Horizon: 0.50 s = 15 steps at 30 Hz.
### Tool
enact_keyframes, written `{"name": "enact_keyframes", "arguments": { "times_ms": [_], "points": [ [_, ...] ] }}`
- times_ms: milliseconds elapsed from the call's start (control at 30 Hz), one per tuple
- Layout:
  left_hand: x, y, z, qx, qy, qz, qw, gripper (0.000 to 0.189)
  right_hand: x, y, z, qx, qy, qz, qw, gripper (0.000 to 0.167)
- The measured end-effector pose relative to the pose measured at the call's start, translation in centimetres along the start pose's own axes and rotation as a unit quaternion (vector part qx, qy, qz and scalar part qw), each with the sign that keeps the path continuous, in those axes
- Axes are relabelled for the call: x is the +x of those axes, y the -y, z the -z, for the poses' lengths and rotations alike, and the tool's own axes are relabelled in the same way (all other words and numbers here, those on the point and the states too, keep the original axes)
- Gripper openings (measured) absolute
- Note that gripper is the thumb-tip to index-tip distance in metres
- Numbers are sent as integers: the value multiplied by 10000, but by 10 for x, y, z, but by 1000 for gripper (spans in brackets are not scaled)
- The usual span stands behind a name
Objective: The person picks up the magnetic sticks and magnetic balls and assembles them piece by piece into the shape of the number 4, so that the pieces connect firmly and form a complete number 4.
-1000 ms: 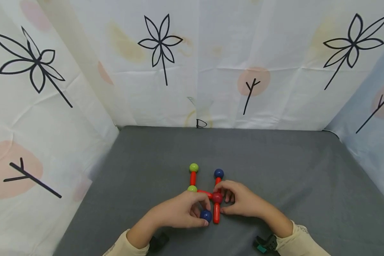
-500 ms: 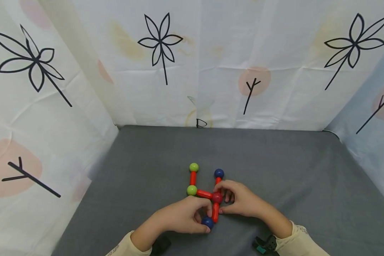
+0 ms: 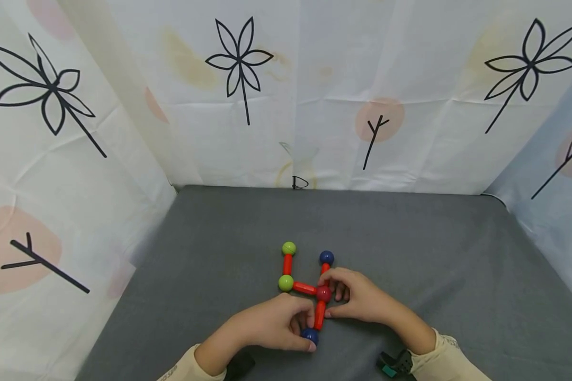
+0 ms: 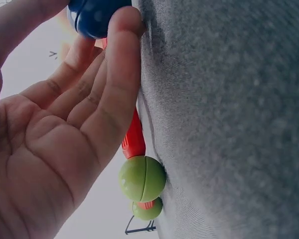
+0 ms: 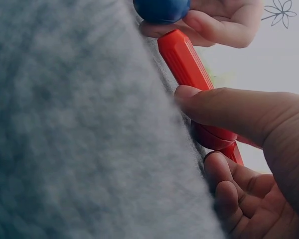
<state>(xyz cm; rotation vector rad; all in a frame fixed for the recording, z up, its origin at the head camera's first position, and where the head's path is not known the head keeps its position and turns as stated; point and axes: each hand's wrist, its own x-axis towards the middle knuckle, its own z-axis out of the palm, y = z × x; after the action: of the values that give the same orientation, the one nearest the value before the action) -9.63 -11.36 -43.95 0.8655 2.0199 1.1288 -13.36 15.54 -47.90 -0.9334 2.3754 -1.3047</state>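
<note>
My left hand (image 3: 271,323) pinches a blue ball (image 3: 310,335) between thumb and fingers, right at the near end of a red magnetic rod (image 3: 319,316). In the right wrist view this rod (image 5: 187,62) slants up, its free end just below the blue ball (image 5: 162,10). My right hand (image 3: 362,299) grips the joined pieces around a red ball (image 3: 323,293), thumb on the near rod, index finger by the far rod. From the red ball another red rod (image 3: 305,288) runs left to a green ball (image 3: 286,283).
A red rod (image 3: 287,265) stretches from that green ball to a second green ball (image 3: 288,248). Beyond my right hand, another blue ball (image 3: 327,257) tops the far rod. Grey cloth (image 3: 219,227) covers the table, with printed curtains (image 3: 314,79) around it.
My left hand has brought the blue ball a little nearer to the body, uncovering the nearer green ball. The near rod's end has swung slightly left. The right hand has hardly moved.
</note>
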Motion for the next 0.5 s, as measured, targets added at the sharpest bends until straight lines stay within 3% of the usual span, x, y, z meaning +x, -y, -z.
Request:
{"name": "enact_keyframes", "arguments": {
  "times_ms": [500],
  "points": [
    [3, -1, -6, -285, 56, 53, 9996, 21, 0, 1, 1, 4, -2, 8, 10000, 52]
  ]
}}
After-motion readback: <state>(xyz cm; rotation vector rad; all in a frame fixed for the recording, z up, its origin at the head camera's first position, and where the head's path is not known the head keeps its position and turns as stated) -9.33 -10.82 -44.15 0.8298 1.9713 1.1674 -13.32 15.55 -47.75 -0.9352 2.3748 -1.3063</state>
